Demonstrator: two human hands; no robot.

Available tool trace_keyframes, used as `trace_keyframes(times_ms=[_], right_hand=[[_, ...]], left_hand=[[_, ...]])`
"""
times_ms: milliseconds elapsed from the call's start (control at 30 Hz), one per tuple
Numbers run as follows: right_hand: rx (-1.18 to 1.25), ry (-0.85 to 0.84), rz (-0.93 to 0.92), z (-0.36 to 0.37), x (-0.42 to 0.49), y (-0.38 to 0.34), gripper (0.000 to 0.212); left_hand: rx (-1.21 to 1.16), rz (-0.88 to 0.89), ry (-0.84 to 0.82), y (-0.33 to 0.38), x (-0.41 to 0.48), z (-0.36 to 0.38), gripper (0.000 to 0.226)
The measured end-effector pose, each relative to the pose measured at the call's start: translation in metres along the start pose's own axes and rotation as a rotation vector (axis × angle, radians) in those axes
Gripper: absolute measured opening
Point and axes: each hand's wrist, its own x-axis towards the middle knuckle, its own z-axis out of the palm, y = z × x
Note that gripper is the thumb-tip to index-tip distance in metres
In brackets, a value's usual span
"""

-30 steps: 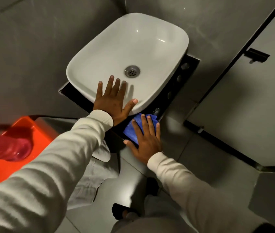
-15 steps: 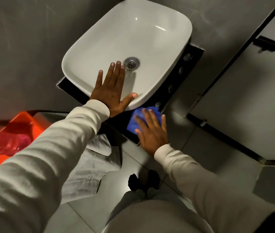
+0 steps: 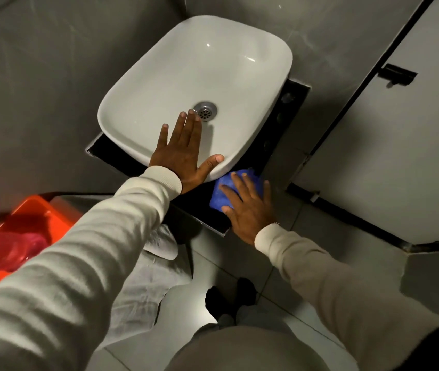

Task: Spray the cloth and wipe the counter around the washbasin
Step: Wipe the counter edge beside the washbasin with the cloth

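A white washbasin (image 3: 213, 76) sits on a black counter (image 3: 199, 210) fixed in a grey corner. My left hand (image 3: 183, 153) lies flat with fingers spread on the basin's near rim, fingertips close to the metal drain (image 3: 205, 111). A blue cloth (image 3: 229, 190) lies on the counter's near right corner, just below the basin's edge. My right hand (image 3: 248, 207) presses flat on top of the cloth, fingers apart, covering its lower right part.
An orange tub (image 3: 33, 212) with a pink translucent item (image 3: 1, 249) stands on the left. A white cloth (image 3: 146, 285) lies on the tiled floor under the counter. A grey door with a black latch (image 3: 398, 74) is on the right. My dark shoes (image 3: 229, 295) are below.
My right hand has slid the blue cloth a little to the right, toward the counter's corner. My left hand has stayed flat on the basin rim, while the camera view has shifted.
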Motion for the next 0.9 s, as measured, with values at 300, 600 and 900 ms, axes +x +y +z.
trace_keyframes(times_ms=[300, 600, 900], right_hand=[[0.041, -0.013, 0.059, 0.003, -0.012, -0.019, 0.057], [0.034, -0.093, -0.021, 0.005, 0.008, 0.015, 0.057], [0.034, -0.114, -0.014, -0.014, 0.036, 0.068, 0.058]], left_hand=[[0.008, 0.040, 0.016, -0.004, -0.003, 0.003, 0.098], [0.044, 0.074, -0.016, -0.002, -0.005, 0.004, 0.100], [0.004, 0.072, -0.011, 0.015, -0.005, 0.004, 0.095]])
